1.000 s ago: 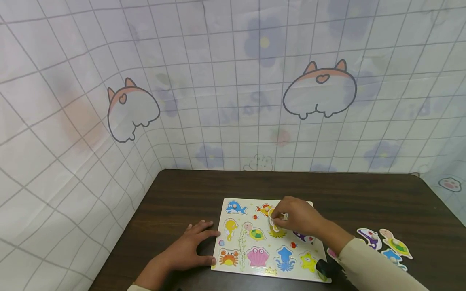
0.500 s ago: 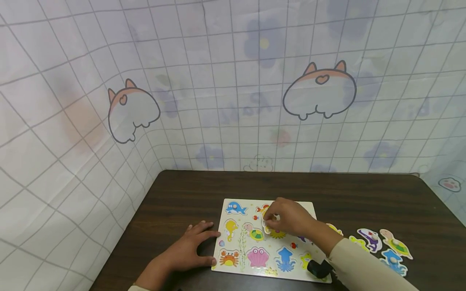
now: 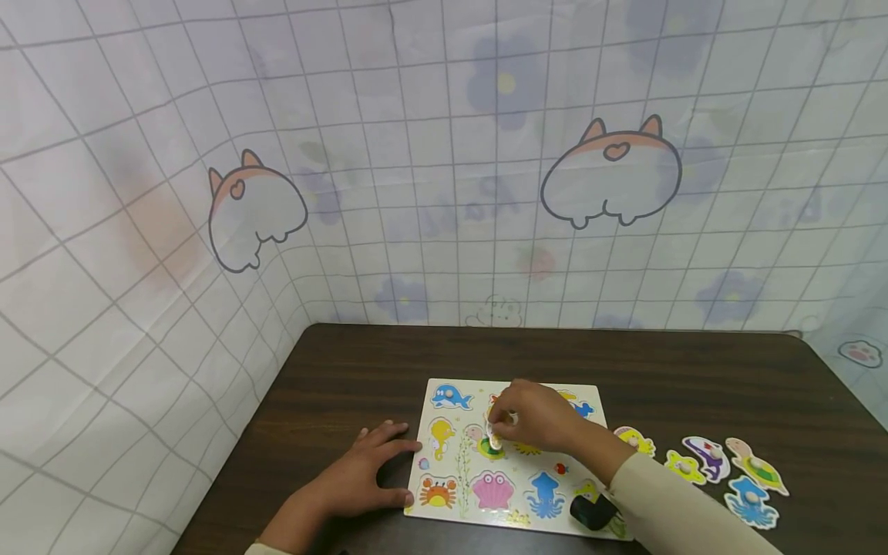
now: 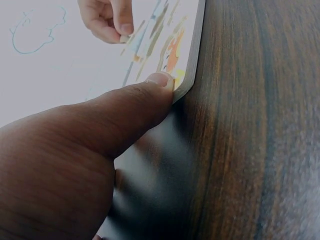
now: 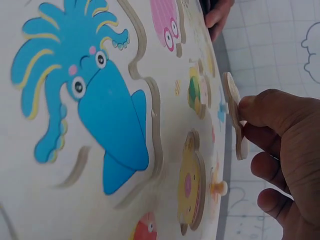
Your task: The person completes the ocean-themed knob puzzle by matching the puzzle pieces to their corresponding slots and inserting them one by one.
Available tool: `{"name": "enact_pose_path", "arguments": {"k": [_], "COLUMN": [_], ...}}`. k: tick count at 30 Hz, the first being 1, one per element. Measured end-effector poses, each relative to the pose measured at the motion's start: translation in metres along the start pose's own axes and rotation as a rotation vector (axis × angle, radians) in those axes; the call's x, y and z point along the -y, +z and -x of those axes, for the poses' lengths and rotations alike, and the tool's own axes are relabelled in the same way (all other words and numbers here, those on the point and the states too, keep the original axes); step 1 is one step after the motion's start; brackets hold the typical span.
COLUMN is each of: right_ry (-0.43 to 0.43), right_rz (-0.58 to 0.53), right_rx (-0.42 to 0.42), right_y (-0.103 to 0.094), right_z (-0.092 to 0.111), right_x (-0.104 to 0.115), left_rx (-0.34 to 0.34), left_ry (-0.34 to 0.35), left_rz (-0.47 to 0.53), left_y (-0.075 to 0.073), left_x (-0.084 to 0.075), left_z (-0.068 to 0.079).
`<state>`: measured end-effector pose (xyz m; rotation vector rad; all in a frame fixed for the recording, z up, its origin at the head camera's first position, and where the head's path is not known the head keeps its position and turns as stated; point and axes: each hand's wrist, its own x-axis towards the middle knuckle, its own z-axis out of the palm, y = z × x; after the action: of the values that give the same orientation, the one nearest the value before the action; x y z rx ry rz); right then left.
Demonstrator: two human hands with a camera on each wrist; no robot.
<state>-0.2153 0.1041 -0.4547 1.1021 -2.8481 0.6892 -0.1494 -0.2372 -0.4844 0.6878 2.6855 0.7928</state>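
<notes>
A white puzzle board (image 3: 520, 472) printed with sea animals lies on the table. My right hand (image 3: 537, 416) pinches a small wooden puzzle piece (image 3: 493, 435) above the board, near the turtle slot. In the right wrist view the puzzle piece (image 5: 234, 117) shows edge-on between thumb and fingers, apart from the board, so its picture is hidden. My left hand (image 3: 364, 470) lies spread at the board's left edge. Its thumb (image 4: 135, 107) rests on the near corner, beside the printed crab (image 3: 438, 492). A blue whale piece (image 3: 451, 397) with a knob sits in the far left slot.
Loose knobbed pieces lie right of the board: a yellow fish (image 3: 634, 441), a starfish (image 3: 685, 467), a purple dolphin-like piece (image 3: 709, 458), a turtle (image 3: 758, 466) and a blue squid (image 3: 751, 502). A black device (image 3: 592, 511) sits at my right wrist. A patterned curtain (image 3: 430, 254) hangs behind the dark table (image 3: 361, 362).
My right hand has moved left across the board with the puzzle piece, from the yellow spiky print to the turtle slot. The left hand has stayed in place.
</notes>
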Motion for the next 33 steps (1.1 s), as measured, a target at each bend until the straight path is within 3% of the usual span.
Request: {"name": "enact_pose_path", "arguments": {"k": [11, 33], "right_ry": [0.045, -0.033], "right_rz": [0.005, 0.007], "right_rx": [0.037, 0.077], "right_y": [0.008, 0.022], "right_z": [-0.012, -0.033], "right_x": [0.009, 0.024], "left_rx": [-0.006, -0.011], "left_ry": [0.013, 0.028], "left_rz": [-0.009, -0.009], "left_y": [-0.001, 0.0], "left_x": [-0.001, -0.001], "left_z": [0.001, 0.001]}}
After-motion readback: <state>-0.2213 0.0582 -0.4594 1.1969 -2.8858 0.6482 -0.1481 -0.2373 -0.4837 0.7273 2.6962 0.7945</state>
